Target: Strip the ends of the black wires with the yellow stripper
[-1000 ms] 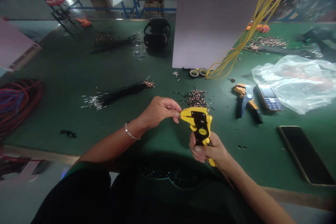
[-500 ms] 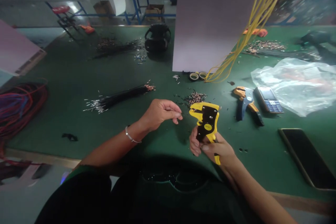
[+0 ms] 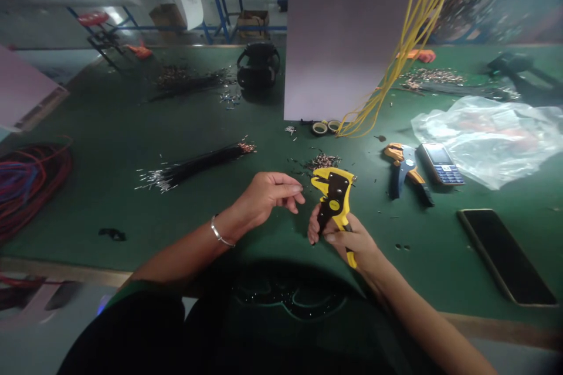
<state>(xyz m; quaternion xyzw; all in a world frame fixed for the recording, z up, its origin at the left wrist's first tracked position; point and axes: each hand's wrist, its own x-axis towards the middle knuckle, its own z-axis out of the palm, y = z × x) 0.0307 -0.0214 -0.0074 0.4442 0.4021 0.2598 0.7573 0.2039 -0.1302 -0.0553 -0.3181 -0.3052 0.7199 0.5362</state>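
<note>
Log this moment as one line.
left hand: pinched, contents unclear; right hand: holding yellow-black tool; beyond tool: small pieces; leftward: black wire bundle

Visibility limits: partial concealment, edge cut-offs, illegible detail.
Right hand [image 3: 363,243] covers part of the handles of the yellow-and-black wire stripper [image 3: 338,187]; its round label [image 3: 334,205] is too small to read. Whether left hand [image 3: 268,196] pinches anything cannot be determined. Stripper head hides part of the offcut pile [image 3: 324,160]. Top edge crops yellow wires [image 3: 398,64]; left edge, red-and-blue cable coil [image 3: 33,181]; right edge, clear plastic bag [image 3: 492,140].
</note>
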